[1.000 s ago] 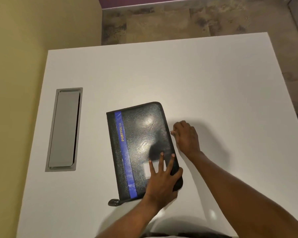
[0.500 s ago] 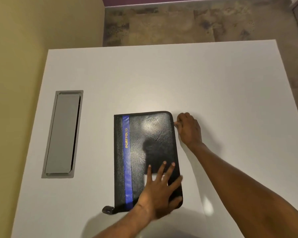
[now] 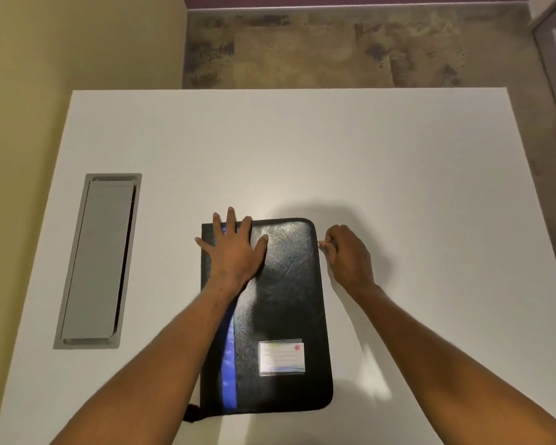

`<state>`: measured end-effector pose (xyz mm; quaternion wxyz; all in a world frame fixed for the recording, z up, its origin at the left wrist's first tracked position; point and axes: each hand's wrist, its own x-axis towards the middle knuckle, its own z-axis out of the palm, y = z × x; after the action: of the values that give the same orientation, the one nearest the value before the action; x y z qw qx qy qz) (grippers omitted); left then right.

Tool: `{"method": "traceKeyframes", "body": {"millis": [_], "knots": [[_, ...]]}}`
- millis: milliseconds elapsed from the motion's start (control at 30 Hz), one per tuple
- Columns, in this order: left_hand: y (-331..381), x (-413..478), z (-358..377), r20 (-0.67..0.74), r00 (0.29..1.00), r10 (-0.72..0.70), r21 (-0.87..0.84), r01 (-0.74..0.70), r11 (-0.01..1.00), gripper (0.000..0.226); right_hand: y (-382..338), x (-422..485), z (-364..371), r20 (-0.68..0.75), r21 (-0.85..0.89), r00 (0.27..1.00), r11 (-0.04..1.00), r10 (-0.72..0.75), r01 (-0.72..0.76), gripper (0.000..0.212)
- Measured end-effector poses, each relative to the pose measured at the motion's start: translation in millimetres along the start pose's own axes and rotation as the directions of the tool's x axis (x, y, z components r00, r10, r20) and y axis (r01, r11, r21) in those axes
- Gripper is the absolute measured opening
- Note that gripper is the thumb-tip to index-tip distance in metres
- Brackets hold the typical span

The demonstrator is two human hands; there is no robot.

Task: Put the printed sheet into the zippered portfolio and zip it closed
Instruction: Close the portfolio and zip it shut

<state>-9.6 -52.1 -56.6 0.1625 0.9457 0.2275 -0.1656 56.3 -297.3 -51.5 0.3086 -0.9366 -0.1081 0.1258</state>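
1. White rectangular table is carrying everything. The black leather-look zippered portfolio with a blue stripe is lying flat and shut on it, toward the person's edge.
2. Grey metal cable hatch is sitting flush in the tabletop, well apart to the left, not involved.
3. Left hand is pressing flat on the portfolio's far-left corner, fingers straight and spread, pinning it down.
4. Right hand is sitting just beside the far-right corner, fingers curled, pinching the small metal zipper pull.
5. Printed sheet isn't showing anywhere; probably inside already.
6. Judging step: zipping is going on, at the corner bend. Next move is calling for pulling round that corner and along the far edge, with the left fingertips clearing the track.
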Motion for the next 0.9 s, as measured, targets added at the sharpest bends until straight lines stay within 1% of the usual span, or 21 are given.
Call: {"method": "traceKeyframes", "body": {"millis": [133, 200, 267, 333, 467, 567, 633, 733, 900], "knots": [[13, -1, 5, -0.04, 0.999, 0.032, -0.057, -0.035, 0.998, 0.054, 11, -3, -2, -0.024, 0.01, 1.0, 1.0, 0.016, -0.016, 0.02], [20, -3, 7, -0.062, 0.996, 0.061, -0.082, -0.066, 0.994, 0.054, 19, -1, -5, -0.031, 0.01, 0.999, 0.999, 0.034, -0.034, 0.018], [27, -4, 10, -0.071, 0.994, 0.078, -0.091, -0.084, 0.992, 0.057, 27, 5, -10, -0.02, 0.003, 1.0, 1.0, 0.021, -0.021, 0.014], [31, -4, 13, -0.078, 0.993, 0.089, -0.097, -0.096, 0.991, 0.058, 32, 15, -17, 0.015, 0.014, 0.999, 0.999, -0.03, 0.029, 0.011], [33, -3, 20, -0.096, 0.991, 0.092, -0.085, -0.1, 0.991, 0.056, 36, 48, -32, 0.119, 0.003, 0.974, 0.981, -0.191, 0.192, 0.009], [32, -2, 22, -0.103, 0.992, 0.079, -0.081, -0.087, 0.993, 0.057, 29, 76, -33, 0.228, -0.038, 0.929, 0.95, -0.293, 0.31, 0.005], [32, -1, 22, -0.102, 0.992, 0.076, -0.077, -0.084, 0.993, 0.057, 20, 92, -27, 0.292, -0.069, 0.881, 0.911, -0.371, 0.407, 0.007], [32, -3, 19, -0.104, 0.992, 0.078, -0.102, -0.088, 0.991, 0.055, 0, 113, -14, 0.383, -0.08, 0.807, 0.855, -0.449, 0.513, 0.009], [34, -7, 11, -0.094, 0.994, 0.063, -0.153, -0.077, 0.985, 0.053, -34, 131, 19, 0.43, -0.102, 0.692, 0.73, -0.58, 0.675, 0.01]]}}
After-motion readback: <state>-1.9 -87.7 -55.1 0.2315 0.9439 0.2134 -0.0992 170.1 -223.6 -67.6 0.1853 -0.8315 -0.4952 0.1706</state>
